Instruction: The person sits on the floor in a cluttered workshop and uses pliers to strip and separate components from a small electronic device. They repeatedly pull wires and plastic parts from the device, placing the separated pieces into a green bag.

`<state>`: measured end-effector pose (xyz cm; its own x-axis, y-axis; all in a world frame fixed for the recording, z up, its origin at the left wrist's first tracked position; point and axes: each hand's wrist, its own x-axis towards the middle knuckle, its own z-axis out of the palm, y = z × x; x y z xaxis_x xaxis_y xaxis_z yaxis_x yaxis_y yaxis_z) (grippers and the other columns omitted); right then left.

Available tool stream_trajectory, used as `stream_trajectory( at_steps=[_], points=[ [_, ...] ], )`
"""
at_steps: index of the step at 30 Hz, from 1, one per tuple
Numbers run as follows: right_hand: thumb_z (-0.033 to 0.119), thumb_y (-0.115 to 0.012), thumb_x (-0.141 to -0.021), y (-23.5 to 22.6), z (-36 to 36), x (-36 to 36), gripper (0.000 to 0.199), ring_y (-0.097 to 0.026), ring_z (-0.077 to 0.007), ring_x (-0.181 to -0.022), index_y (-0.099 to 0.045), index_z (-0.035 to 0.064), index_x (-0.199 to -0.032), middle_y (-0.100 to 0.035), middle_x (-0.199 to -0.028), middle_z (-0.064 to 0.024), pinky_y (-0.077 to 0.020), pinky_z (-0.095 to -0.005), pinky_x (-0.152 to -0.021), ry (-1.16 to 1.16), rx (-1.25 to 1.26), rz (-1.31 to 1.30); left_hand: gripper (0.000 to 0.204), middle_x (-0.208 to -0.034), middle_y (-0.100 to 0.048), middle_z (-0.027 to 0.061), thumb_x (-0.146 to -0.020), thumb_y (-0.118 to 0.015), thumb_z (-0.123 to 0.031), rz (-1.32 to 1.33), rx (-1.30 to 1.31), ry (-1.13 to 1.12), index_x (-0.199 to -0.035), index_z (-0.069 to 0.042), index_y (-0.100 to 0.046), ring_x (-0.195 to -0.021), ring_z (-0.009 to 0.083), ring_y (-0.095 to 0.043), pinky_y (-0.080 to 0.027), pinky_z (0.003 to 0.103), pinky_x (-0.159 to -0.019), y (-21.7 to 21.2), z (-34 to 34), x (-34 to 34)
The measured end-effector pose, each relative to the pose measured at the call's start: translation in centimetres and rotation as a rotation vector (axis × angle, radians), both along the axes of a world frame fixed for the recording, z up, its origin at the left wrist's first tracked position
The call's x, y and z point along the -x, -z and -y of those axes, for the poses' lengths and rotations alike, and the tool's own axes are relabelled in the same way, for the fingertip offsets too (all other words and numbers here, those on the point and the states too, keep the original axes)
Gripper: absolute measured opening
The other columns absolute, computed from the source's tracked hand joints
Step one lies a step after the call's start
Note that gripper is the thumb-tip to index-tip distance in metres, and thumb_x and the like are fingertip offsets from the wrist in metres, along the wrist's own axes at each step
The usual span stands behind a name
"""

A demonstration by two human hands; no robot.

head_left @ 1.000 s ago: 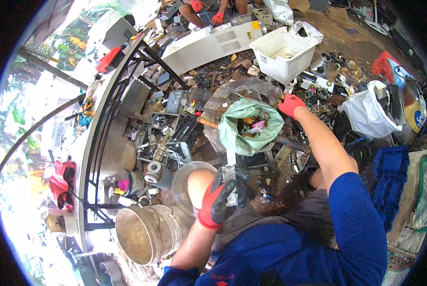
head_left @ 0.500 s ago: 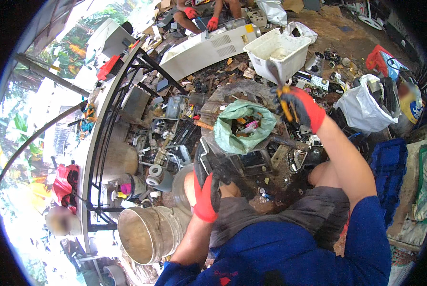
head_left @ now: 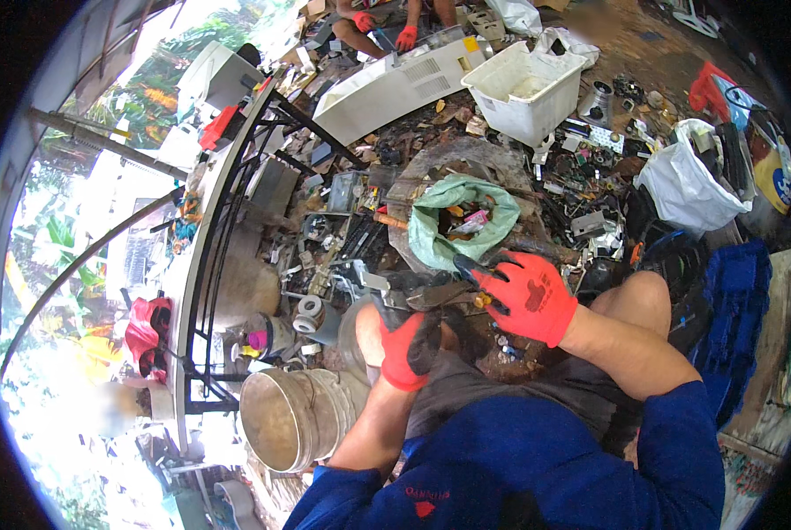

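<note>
My right hand (head_left: 530,296), in a red glove with dark fingertips, is closed around a pair of snips (head_left: 440,296) with yellow-and-black handles. Their dark jaws point left, close to my left hand (head_left: 410,344), which is also gloved in red and black. Its fingers are closed on a thin, pale bracket-like piece (head_left: 374,281) whose end sticks out above the glove. Whether the jaws touch that piece I cannot tell. Just beyond both hands, an open green sack (head_left: 424,231) holds mixed scraps on a round, worn slab (head_left: 404,190).
A dirty bucket (head_left: 276,424) lies tilted by my left forearm. Scrap parts litter the ground around a white tub (head_left: 537,110) and a white sack (head_left: 678,199). A black metal frame (head_left: 214,265) runs along the left. Another person's red-gloved hand (head_left: 406,37) works at a long white casing (head_left: 387,102).
My right hand has brought the snips down and left from beyond the sack to beside my left hand. My left hand has turned and moved slightly right, still holding the pale piece.
</note>
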<state>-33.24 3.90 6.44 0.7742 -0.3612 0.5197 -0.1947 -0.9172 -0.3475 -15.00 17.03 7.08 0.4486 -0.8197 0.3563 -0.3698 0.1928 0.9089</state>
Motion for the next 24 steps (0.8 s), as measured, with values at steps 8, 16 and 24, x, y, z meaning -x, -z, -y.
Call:
stream_trajectory(
  at_steps=[8,16,24],
  points=[
    [0.025,-0.070,-0.071,-0.6,-0.8,-0.2,0.057,-0.045,-0.0414,-0.117,-0.057,0.0097,-0.125,-0.053,-0.112,-0.0200,-0.0344,-0.0520,-0.103,0.065,0.019,0.028,0.024,-0.095,-0.066,0.0035,-0.084,-0.063,-0.002,-0.343,-0.113,-0.034,-0.108,-0.004,-0.062,-0.084,0.0170,-0.062,-0.051,0.030,-0.074,-1.2,0.0,1.0],
    [0.023,-0.069,-0.071,-0.7,-0.8,-1.1,0.062,-0.042,-0.0465,-0.119,-0.054,0.0071,-0.128,-0.051,-0.121,-0.0249,-0.0321,-0.0537,-0.106,-0.048,-0.068,0.000,0.036,-0.113,-0.063,0.0074,-0.088,-0.062,-0.005,-0.390,-0.292,-0.091,-0.123,-0.004,-0.056,-0.102,0.0179,-0.060,-0.049,0.031,-0.087,0.8,-1.3,0.3],
    [0.021,-0.067,-0.087,5.7,0.4,-0.9,0.044,-0.059,-0.0171,-0.100,-0.055,0.0044,-0.126,-0.061,-0.112,-0.0084,-0.0462,-0.0306,-0.088,-0.153,-1.682,0.279,0.057,-0.126,-0.048,0.0233,-0.080,-0.058,0.000,0.411,0.179,-0.188,-0.133,0.001,-0.039,-0.121,0.0417,-0.043,-0.035,0.047,-0.105,2.4,1.2,-1.7]
  ],
)
